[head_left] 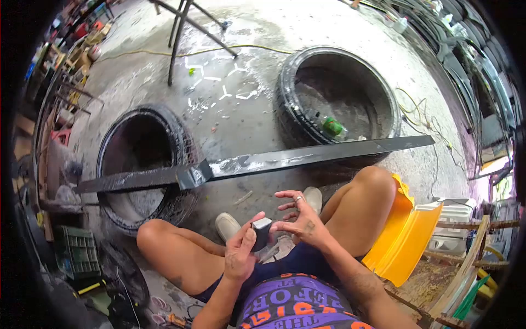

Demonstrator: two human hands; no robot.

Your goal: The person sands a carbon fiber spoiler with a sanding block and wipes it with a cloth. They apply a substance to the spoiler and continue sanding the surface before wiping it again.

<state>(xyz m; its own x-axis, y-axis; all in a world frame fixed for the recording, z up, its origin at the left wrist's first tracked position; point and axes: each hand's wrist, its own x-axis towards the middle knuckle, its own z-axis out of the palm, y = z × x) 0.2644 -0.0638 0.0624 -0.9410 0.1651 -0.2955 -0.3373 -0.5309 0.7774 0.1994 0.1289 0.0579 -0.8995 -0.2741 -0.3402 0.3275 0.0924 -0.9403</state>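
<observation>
My left hand (241, 256) grips a small dark block (262, 230) with a pale top face, held in front of my lap. Close beside it, my right hand (304, 225) is raised with the fingers spread and bent, and nothing shows in it. A ring is on one of its fingers. Beyond my knees, a long black bar (307, 156) rests across two tyres, with wet-looking whitish streaks on its surface. A short black piece (194, 175) sits over the bar left of its middle. Neither hand touches the bar.
The left tyre (183, 134) and right tyre (397, 104) stand on the wet concrete floor; a green-labelled bottle (332, 127) lies in the right one. A metal stand (174, 55) rises behind. A yellow panel (402, 241) is by my right leg, a green crate (76, 249) at left.
</observation>
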